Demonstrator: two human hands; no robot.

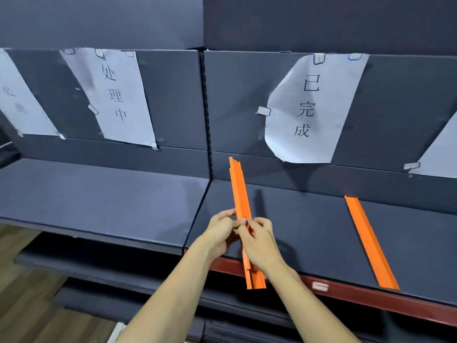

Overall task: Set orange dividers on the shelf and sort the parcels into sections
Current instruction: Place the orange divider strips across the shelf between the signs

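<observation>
Both hands are meeting over the front part of the dark shelf (103, 194), working on a bundle of orange dividers (241, 194). The left hand (221, 233) is curling its fingers against the left side of the bundle and pinching it near mid-length. The right hand (259, 240) is pinching the same strips from the right with thumb and fingertips. The bundle is being held off the shelf surface, tilted — its far end is pointing up toward the back panel (173, 95), and its near end is hanging past the red front edge (346, 290) of the shelf. At least two strips are showing, slightly offset at the near end; the exact count cannot be told.

A single orange divider (369, 241) is lying flat on the shelf, to the right of the held bundle and well apart from it, running from the back panel to the front edge.

On the back panel, paper signs are hanging, clipped or taped: one reading 已完成 (314, 110) is sitting between the two divider positions, its lower left corner curling; one reading 处理中 (116, 95) is hanging left of the bundle. A partly visible sheet (19, 95) is sitting further left, and another (440, 154) at the far right.

No parcels are showing.
</observation>
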